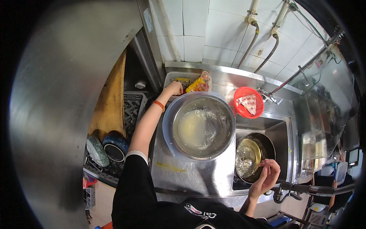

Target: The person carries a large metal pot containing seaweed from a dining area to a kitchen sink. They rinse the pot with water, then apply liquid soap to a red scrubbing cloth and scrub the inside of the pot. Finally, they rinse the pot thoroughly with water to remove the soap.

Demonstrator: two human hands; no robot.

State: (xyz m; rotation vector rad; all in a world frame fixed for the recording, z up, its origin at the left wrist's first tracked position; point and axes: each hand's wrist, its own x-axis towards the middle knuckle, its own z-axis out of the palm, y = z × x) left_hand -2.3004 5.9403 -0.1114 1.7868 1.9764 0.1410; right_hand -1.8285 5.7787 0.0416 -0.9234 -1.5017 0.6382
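Observation:
My left hand [174, 88] reaches into a white plastic tray [168, 76] at the back of the steel counter, fingertips down among its contents. Whether it grips anything there is hidden. Beside it in the tray are a yellow packet [183, 81] and a clear plastic bottle [204, 83] with a yellow label. My right hand [265, 175] hovers over the sink's front edge, loosely curled, with nothing visible in it. Below it a metal pot [270, 140] containing water stands in the sink [281, 137]. A large steel bowl [221, 126] with pale residue and cloudy liquid sits inside a translucent basin [168, 128].
A red plastic basket [248, 114] holding a patterned cloth-like piece [248, 103] stands by the tap [270, 97]. A black spray hose [308, 189] crosses at the right. Bowls [115, 146] and a black rack [133, 111] lie left. Another person [343, 186] is partly visible far right.

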